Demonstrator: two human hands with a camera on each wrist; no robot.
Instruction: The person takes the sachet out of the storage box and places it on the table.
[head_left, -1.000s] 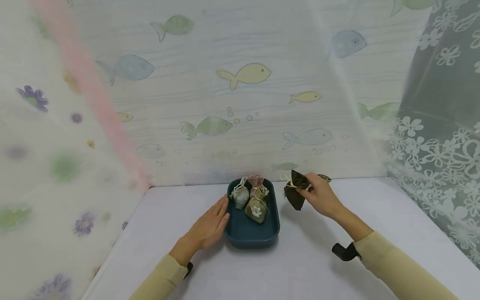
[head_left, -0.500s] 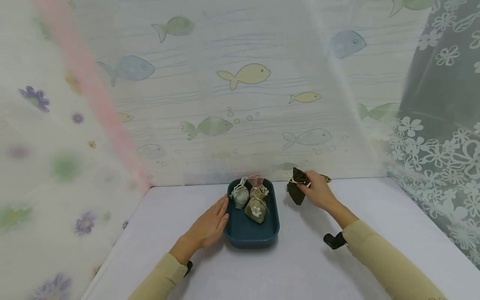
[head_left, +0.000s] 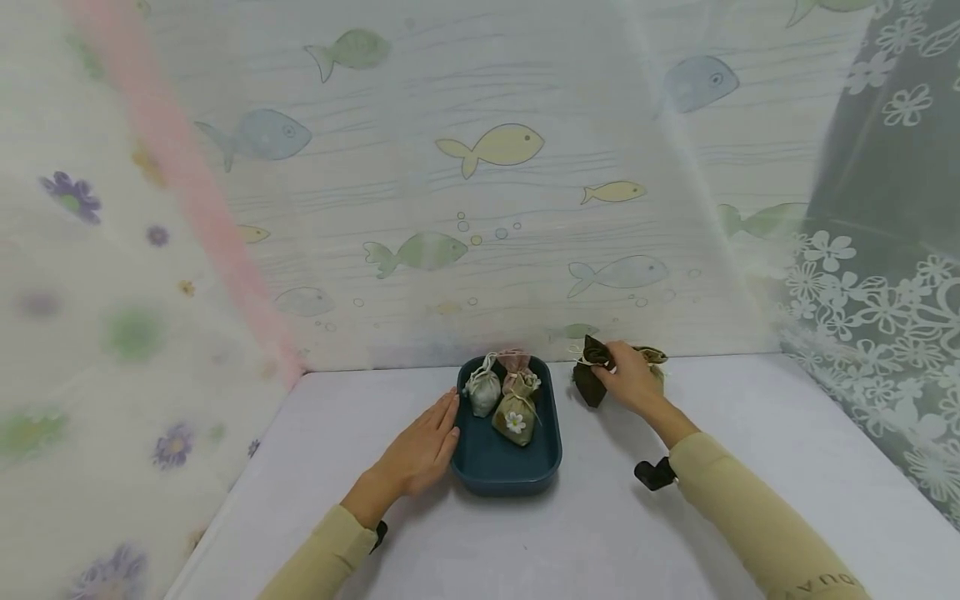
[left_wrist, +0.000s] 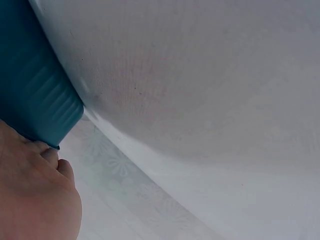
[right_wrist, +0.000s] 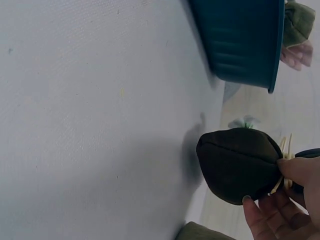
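A dark teal tray (head_left: 495, 467) sits mid-table and holds three small drawstring pouches: a pale grey one (head_left: 482, 392), an olive one with a white flower (head_left: 515, 414) and a pink one (head_left: 513, 361) behind. My left hand (head_left: 423, 448) rests flat against the tray's left wall (left_wrist: 35, 100), fingers straight. To the right of the tray my right hand (head_left: 628, 382) pinches a dark brown pouch (head_left: 588, 377) by its tied neck, low over the table near the back wall. In the right wrist view the brown pouch (right_wrist: 239, 165) hangs just off the surface.
Another olive pouch (head_left: 651, 358) lies behind my right hand by the back wall. Fish-patterned curtain closes the back, flowered fabric the left, lace (head_left: 877, 333) the right. The pale table (head_left: 600, 533) stretches toward me.
My right hand has carried the brown pouch away from me and down, toward the back wall. The left hand and the tray have stayed put.
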